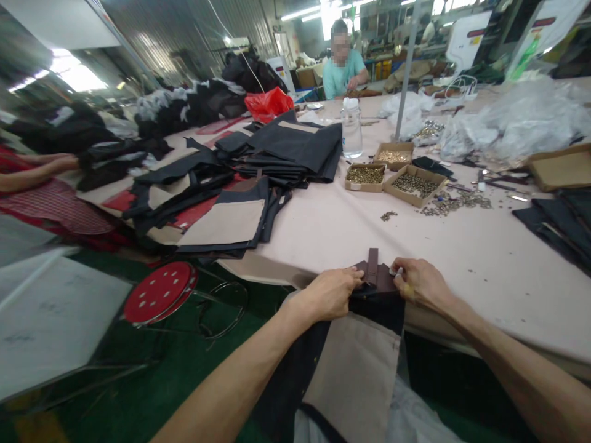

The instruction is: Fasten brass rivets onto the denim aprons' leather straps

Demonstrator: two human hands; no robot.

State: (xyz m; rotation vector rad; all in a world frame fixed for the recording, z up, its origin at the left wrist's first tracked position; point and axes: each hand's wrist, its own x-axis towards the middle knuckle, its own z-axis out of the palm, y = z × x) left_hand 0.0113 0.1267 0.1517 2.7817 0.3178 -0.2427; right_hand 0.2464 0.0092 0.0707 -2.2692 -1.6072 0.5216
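Note:
A dark fabric panel (378,304) with a beige patch (353,363) hangs over the table's front edge and down over my lap. Along its top end lies a brown piece with an upright brown strap (373,267). My left hand (335,290) is closed on the left side of this end, fingertips on the brown piece. At the right corner my right hand (419,280) pinches the panel's edge between thumb and fingers. Something white shows at its fingertips, too small to make out. The fabric beneath both hands is hidden.
Stacked dark panels (295,144) lie left on the pink-covered table (318,227). Cardboard boxes of small metal parts (413,184) stand beyond, with loose parts beside them and a clear bottle (352,130) behind. A red stool (161,292) is at left. Other people sit across and at left.

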